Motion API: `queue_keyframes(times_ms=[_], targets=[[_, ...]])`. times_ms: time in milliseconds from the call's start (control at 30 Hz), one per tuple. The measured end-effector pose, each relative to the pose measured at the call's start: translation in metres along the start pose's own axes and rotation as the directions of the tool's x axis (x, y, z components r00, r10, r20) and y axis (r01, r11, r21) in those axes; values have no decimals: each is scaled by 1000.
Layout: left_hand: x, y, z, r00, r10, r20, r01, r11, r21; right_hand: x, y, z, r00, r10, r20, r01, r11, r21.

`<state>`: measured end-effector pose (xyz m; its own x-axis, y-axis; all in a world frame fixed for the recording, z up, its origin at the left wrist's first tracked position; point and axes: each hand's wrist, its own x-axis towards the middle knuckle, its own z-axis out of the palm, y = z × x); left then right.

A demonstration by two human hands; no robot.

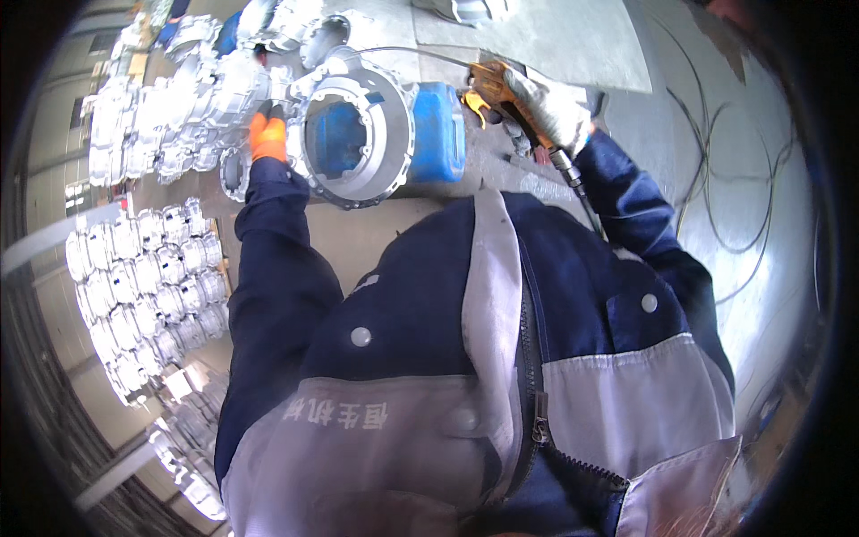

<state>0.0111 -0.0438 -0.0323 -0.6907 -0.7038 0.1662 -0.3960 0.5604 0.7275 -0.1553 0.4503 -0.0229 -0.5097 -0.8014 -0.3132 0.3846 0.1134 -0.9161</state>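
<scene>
- Metal housing (386, 134), a broad silver ring with bolt holes around its rim, stands on edge at the upper middle, just right of the left hand, its round opening facing the wearer.
- Far left: silver castings in close rows (148, 295); above them, a larger bank of similar castings (170, 125). Any marks on them are too small to read.
- Left hand (268, 139): gloved in orange with darker fingertips, at the housing's left edge. Whether it grips or merely touches, I cannot tell.
- Jacket (403, 430): navy above, grey below, zipped in front, with a short line of pale printed characters (335, 413) across the grey chest panel, partly lost in a fold.
- Blue plastic container (438, 134): behind the housing, showing to its right; blue also shows through the opening. Its walls hide the contents, and no label can be read.
- Power tool (497, 85): yellow-orange body, thin shaft pointing left toward the housing's top, dark hose (583, 197) trailing down.
- Right hand (553, 109): in a pale glove, fingers wrapped around the tool.
</scene>
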Motion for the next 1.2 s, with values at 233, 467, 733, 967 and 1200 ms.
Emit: queue_keyframes(times_ms=[233, 467, 733, 967, 1200], targets=[[-12, 15, 4, 985, 57, -164, -26, 983, 184, -40, 28, -13, 954, 109, 280, -179, 954, 239], [3, 4, -4, 988, 41, -149, -3, 968, 249, -62, 22, -4, 884, 108, 455, -327, 838, 436], [19, -28, -22, 866, -363, 343, 368, 928, 54, -21, -12, 50, 982, 10, -191, 60, 931, 360], [16, -49, -45, 760, -382, 526, 635, 609, -475, -13, 18, 56, 782, 319, -535, -287, 947, 144], [58, -106, -38, 904, -339, 261, 294, 935, 196, -59, 43, 115, 803, 330, -496, -7, 838, 546]])
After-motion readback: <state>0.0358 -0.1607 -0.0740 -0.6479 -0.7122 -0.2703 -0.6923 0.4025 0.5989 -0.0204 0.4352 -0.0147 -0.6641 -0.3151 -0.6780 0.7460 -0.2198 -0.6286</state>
